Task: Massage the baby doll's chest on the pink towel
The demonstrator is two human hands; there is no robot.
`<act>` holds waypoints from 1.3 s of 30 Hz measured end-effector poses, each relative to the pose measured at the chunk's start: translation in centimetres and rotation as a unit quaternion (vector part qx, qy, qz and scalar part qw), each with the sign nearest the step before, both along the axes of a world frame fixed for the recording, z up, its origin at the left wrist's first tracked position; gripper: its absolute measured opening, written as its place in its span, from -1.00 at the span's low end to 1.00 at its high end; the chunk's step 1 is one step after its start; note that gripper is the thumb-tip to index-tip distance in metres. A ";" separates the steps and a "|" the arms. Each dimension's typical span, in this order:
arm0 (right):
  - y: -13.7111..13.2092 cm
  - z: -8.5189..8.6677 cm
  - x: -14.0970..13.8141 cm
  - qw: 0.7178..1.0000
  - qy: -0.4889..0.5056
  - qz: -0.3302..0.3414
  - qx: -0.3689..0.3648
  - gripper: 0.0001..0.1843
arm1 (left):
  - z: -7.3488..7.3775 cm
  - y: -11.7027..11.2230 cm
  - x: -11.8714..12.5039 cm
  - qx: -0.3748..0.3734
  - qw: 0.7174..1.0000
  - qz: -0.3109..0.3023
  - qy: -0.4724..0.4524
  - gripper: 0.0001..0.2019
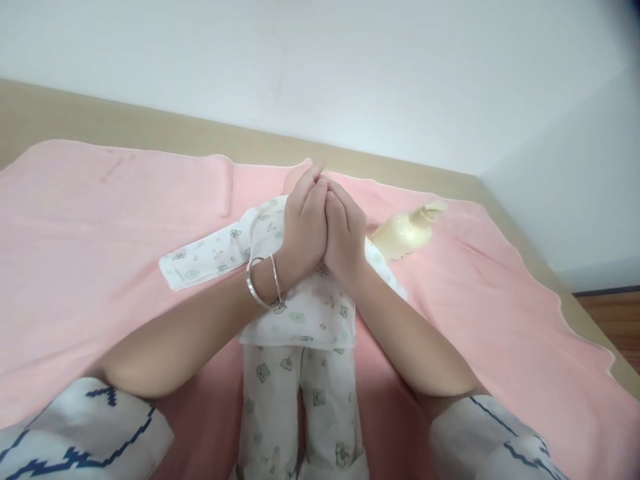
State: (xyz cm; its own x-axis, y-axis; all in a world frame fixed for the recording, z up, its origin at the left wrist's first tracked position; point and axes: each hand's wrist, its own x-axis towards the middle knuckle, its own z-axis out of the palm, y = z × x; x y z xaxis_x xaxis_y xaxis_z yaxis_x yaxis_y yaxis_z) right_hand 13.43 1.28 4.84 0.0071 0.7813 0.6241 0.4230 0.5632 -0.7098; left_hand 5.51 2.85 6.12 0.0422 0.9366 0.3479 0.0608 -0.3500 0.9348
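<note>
My left hand [309,223] and my right hand [345,230] are pressed together, palm to palm, with the fingers closed and bent over. Whatever may be between the palms is hidden. Both hang above a baby-sized white top [295,317] printed with small green figures. Matching trousers [273,407] lie below it, and the outfit looks filled out, as on a doll. A rounded pinkish shape [294,177] shows partly behind my left fingers. To the right of my hands, a pale yellow pump bottle [405,233] lies tilted on its side. Two silver bangles [260,287] circle my left wrist.
A pink blanket [100,227] with a wavy edge spreads under everything, with a folded part at the left. It covers a beige tabletop [150,123], whose bare rim shows along the back and right. White walls [320,80] stand behind; a brown wooden surface [610,320] shows at the right.
</note>
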 end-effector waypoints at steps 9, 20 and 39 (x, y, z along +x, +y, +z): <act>0.6 -1.3 0.1 0.998 0.045 -0.028 -0.032 -0.72 | -0.7 0.3 -0.3 0.000 0.997 0.014 0.073 -0.74; 0.2 -1.9 -0.2 0.998 0.007 -0.055 -0.043 -0.70 | -1.8 0.4 -2.1 0.082 0.983 0.001 0.163 -0.66; -0.1 -4.4 1.9 0.988 -0.139 -0.055 0.031 -0.57 | -4.3 0.1 -5.5 0.124 0.949 0.022 0.289 -0.73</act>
